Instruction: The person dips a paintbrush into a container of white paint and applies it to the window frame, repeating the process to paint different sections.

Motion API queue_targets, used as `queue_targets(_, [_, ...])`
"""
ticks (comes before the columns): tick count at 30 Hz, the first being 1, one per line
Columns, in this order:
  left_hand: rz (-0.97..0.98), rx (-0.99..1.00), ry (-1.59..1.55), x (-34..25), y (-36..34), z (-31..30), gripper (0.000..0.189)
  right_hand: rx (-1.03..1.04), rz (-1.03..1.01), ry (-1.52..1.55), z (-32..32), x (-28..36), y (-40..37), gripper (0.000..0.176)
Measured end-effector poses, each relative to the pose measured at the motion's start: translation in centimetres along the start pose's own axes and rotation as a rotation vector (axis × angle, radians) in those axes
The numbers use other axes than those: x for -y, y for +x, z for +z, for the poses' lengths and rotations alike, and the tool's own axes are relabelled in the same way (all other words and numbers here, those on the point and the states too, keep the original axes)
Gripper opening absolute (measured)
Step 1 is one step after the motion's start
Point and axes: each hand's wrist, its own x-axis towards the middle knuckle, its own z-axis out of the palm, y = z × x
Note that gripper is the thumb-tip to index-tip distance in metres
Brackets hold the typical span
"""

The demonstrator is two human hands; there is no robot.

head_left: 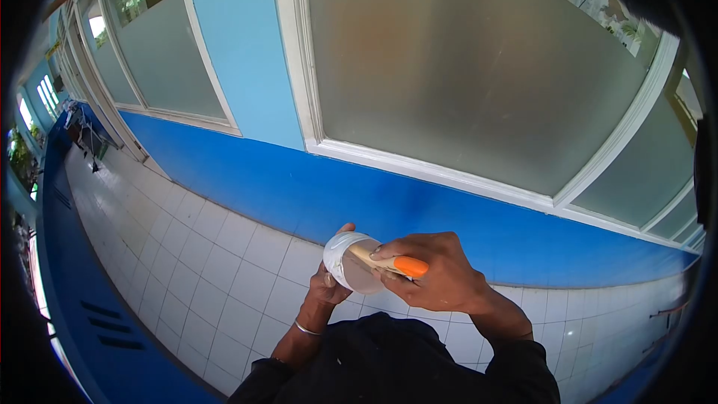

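My left hand is wrapped round a translucent plastic tub, its inside and rim smeared with white paint. The tub is tilted in front of my chest. In my right hand is a paintbrush with a pale wooden handle and an orange end. Its front part reaches into the tub's mouth, where the bristles are hidden. My right fingers pinch the handle close to the rim.
A wall, dark blue below and light blue above, stands ahead. White-framed frosted windows are set in it. White tiles cover the floor. At the far left, a cluttered stand sits by the wall; a blue parapet runs along the left.
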Motion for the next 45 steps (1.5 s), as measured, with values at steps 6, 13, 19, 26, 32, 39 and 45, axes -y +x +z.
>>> queue_targets(6, [0.033,-0.026,0.011,0.6,0.0,-0.9,0.114,-0.148,0.094,0.347,-1.4,-0.7,-0.6,0.025])
queue_targets(13, [0.022,-0.066,0.036,1.1,0.6,-0.3,0.118,-0.056,0.034,0.176,-1.5,-1.3,-0.8,0.025])
queue_targets(19, [0.028,-0.046,0.047,1.6,1.1,-0.5,0.12,0.021,0.021,0.055,-1.4,-1.7,-0.7,0.024])
queue_targets(26, [0.096,-0.086,-0.026,2.2,1.2,0.7,0.11,-0.212,0.039,0.403,-3.3,-2.7,-2.1,0.026])
queue_targets(32, [0.124,-0.101,0.02,2.8,1.6,0.3,0.104,-0.32,0.113,0.549,-2.8,-4.3,-2.9,0.023])
queue_targets(39, [0.135,-0.113,0.06,3.7,2.1,0.1,0.102,-0.28,0.497,1.052,-3.0,-7.4,-2.7,0.03])
queue_targets(45, [0.148,-0.171,0.034,4.4,1.3,-0.6,0.1,-0.533,0.422,1.291,-2.4,-9.4,-4.2,0.027])
